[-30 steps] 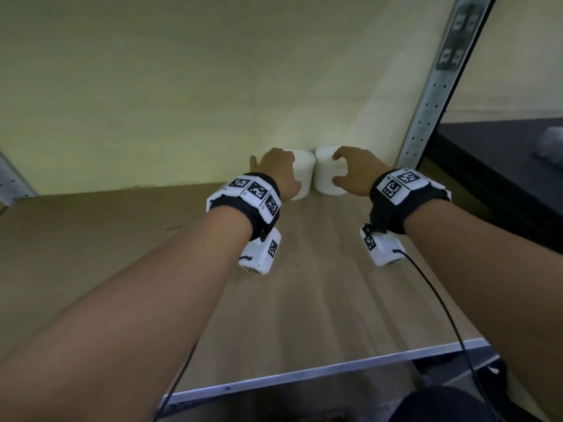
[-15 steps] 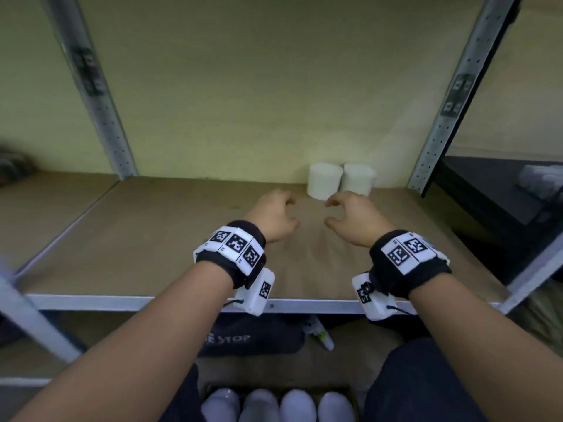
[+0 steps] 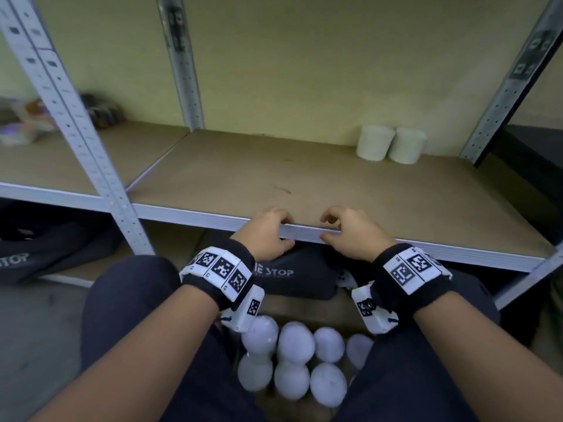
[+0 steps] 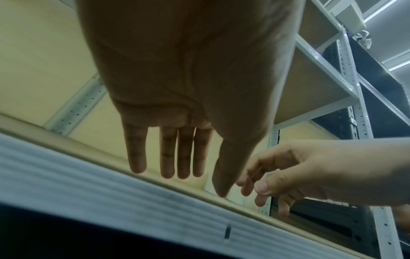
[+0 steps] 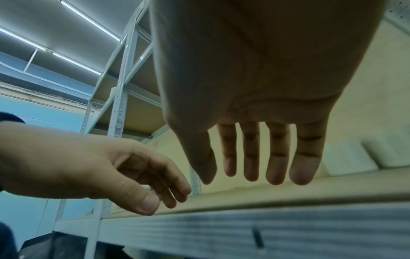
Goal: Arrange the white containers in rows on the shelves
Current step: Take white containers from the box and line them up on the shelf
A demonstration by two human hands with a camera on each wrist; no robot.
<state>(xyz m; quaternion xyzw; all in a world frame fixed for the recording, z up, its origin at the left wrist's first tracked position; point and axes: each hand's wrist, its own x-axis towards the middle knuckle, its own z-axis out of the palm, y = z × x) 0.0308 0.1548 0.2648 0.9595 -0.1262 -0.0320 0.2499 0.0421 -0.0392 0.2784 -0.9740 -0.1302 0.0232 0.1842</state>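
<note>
Both our hands empty at shelf front edge.
Left hand [image 3: 268, 236] & right hand [image 3: 353, 234] relaxed, fingers loose; two white containers [image 3: 391, 144] touching at shelf [image 3: 304, 178] back-right corner; bag [image 3: 292, 278] below reads "STOP".

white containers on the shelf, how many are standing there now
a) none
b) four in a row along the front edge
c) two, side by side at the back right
c: two white containers stand together at the back right of the shelf; both hands are empty.

A brown shelf [image 3: 304, 178] with a pale metal front edge carries two white containers [image 3: 373, 143]. They stand upright, touching, at its back right corner.
</note>
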